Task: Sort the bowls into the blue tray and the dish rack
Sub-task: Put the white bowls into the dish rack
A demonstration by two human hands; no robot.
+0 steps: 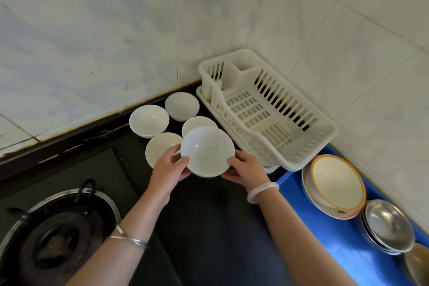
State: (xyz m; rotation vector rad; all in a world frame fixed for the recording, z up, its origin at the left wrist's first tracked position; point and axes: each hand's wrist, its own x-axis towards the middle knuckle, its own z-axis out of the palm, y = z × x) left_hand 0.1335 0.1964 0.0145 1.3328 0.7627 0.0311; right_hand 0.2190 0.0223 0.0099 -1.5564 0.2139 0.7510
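Head view: we held one white bowl [207,151] between our left hand [170,169] and right hand [246,167], fingers curled on its rim, above four bowls [148,120], beside the dish rack [267,109]; blue tray [343,234] lay right.

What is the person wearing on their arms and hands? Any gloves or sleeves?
No gloves, and no sleeves show. Above the left hand sit thin silver bangles. Above the right hand sits one smooth, round milky bangle.
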